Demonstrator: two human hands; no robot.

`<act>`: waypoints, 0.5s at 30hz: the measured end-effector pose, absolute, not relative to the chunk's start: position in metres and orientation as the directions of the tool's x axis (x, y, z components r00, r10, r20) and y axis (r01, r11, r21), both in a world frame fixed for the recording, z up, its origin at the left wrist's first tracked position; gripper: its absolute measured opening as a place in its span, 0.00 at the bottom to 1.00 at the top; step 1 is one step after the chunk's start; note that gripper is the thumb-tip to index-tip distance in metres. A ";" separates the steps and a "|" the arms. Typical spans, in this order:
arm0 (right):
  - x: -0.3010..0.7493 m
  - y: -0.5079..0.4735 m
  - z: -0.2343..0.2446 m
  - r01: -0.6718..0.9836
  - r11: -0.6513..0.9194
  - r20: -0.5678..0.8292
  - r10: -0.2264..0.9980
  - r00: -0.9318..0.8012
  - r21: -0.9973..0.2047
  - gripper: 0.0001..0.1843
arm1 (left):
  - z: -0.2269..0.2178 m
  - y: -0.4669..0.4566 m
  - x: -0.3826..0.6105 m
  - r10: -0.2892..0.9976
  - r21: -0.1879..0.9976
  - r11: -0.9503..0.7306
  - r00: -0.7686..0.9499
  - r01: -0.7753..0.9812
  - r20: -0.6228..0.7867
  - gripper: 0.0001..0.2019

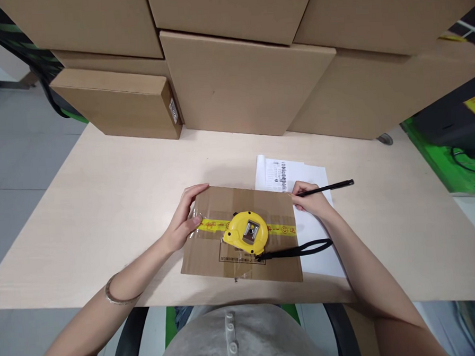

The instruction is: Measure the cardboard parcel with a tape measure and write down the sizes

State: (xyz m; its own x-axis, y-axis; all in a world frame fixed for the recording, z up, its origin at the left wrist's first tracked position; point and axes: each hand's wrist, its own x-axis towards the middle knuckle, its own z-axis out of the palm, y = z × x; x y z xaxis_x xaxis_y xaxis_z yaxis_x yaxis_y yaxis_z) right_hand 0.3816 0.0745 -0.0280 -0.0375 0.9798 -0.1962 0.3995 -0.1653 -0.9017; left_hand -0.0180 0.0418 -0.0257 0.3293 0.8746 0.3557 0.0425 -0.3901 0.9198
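A small flat cardboard box (209, 248) sealed with yellow tape lies on the table in front of me. A yellow tape measure (246, 232) rests on top of it, its black wrist strap (300, 248) trailing right. My left hand (185, 217) grips the box's left edge, fingers curled over it. My right hand (311, 199) is closed on a black pen (329, 187) and rests on a white sheet of paper (317, 259) beside the box's right edge.
Large cardboard boxes (244, 76) are stacked along the far side of the light wooden table (103, 206). A smaller box (118, 102) sits at the back left. A green and black machine (454, 140) stands at the right. A chair is under me.
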 end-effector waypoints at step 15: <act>0.384 0.074 -0.031 0.433 -0.148 -0.184 0.982 -0.044 -0.889 0.24 | -0.016 0.039 -0.021 0.864 0.916 -0.392 0.375 0.083 0.336 0.31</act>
